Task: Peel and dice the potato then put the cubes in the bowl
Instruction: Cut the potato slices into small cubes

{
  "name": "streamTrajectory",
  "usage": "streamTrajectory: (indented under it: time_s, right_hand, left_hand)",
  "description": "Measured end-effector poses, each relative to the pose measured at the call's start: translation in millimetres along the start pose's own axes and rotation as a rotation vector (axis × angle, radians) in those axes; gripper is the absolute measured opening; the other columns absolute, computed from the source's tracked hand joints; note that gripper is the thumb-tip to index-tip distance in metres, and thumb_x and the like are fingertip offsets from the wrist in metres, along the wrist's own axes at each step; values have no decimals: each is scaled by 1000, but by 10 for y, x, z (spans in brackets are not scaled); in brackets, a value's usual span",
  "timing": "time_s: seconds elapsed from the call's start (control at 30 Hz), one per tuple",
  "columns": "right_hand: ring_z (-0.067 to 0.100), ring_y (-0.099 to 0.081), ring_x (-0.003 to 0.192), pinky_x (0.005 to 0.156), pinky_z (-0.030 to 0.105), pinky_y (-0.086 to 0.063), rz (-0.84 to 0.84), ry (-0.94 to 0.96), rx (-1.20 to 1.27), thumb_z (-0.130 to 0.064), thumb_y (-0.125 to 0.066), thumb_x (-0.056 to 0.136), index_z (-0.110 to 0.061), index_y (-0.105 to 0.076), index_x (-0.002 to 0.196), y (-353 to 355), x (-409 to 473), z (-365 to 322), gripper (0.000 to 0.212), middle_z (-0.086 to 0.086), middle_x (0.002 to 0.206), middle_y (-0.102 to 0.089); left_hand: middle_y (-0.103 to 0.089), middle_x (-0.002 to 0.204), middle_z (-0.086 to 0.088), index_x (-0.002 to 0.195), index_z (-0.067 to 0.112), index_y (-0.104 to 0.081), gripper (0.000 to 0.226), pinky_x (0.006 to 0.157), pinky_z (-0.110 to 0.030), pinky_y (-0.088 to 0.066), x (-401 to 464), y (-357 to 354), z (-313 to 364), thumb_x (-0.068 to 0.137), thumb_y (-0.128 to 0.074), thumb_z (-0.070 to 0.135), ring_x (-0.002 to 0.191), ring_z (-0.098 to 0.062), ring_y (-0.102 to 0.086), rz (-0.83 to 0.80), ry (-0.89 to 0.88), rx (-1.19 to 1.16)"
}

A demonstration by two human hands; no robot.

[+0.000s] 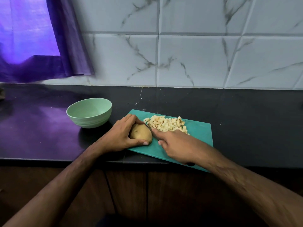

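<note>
Left hand (122, 134) is cupping the unpeeled potato (141, 133) at centre frame, fingers and thumb curled round it on the teal board (199, 128). Right hand (177, 147) is gripping the knife (151, 129), blade touching the potato. Cubes (166, 124) are sitting just behind; the bowl (89, 113) is waiting left.

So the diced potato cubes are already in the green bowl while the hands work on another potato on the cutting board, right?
Not quite. In the head view the potato cubes lie in a heap on the cutting board, not in the green bowl, which looks empty. The rest holds: the left hand holds another potato on the board.
</note>
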State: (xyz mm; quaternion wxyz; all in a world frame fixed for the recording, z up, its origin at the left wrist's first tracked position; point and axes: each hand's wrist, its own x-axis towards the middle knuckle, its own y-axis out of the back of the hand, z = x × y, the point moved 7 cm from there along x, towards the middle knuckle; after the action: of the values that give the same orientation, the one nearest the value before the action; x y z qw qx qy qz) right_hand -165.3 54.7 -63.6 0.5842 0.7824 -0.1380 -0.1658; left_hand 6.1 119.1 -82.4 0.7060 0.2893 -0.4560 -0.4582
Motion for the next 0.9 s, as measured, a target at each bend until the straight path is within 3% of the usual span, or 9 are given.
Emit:
streamTrajectory:
  time_s: [0.07, 0.17, 0.27, 0.5, 0.73, 0.9]
  right_hand:
    - [8, -52, 61, 55, 27, -43, 9, -5, -31, -33, -33, 111, -40, -14, 161, -63, -132, 14, 54, -5, 79, -48]
    - [8, -48, 69, 54, 28, -34, 39, -22, -114, -35, -32, 111, -40, -10, 161, -106, -252, 5, 55, -5, 83, -44]
    - [9, -46, 69, 54, 30, -34, 60, -30, -149, -32, -32, 111, -37, -12, 162, -75, -221, -35, 55, -4, 82, -45]
    - [13, -47, 70, 55, 33, -36, 104, -28, -136, -28, -34, 109, -34, -16, 161, -83, 49, -65, 55, -3, 80, -43]
    - [4, -41, 62, 52, 24, -29, 42, -37, -120, -39, -31, 111, -47, -5, 159, -140, -583, 144, 56, -9, 77, -45]
    - [4, -41, 64, 55, 27, -35, 60, -59, -172, -39, -32, 110, -48, -15, 158, 75, -406, 217, 52, -12, 77, -42]
  left_hand:
    - [-46, 116, 32, 118, 35, -51, 73, 97, -26, -45, -5, 6, 2, 67, -68, 84, 113, 6, -50, 0, 2, -7]
    - [-46, 117, 30, 120, 28, -54, 79, 97, -20, -44, -14, 8, 22, 67, -67, 84, 115, 6, -49, -6, 0, -25]
    - [-45, 118, 30, 120, 29, -52, 80, 96, -17, -43, -19, 11, 30, 66, -65, 88, 115, 6, -48, -17, 10, -33]
    - [-49, 117, 25, 119, 31, -54, 77, 96, -28, -49, -29, 16, 24, 67, -68, 85, 113, 1, -52, -1, 12, -33]
    - [-49, 115, 31, 119, 32, -55, 78, 96, -33, -50, -31, 18, 16, 65, -68, 87, 112, 3, -53, 29, 1, -18]
    - [-46, 118, 36, 123, 34, -53, 79, 98, -35, -50, -73, 16, 31, 66, -66, 87, 114, 5, -52, 33, 14, -22]
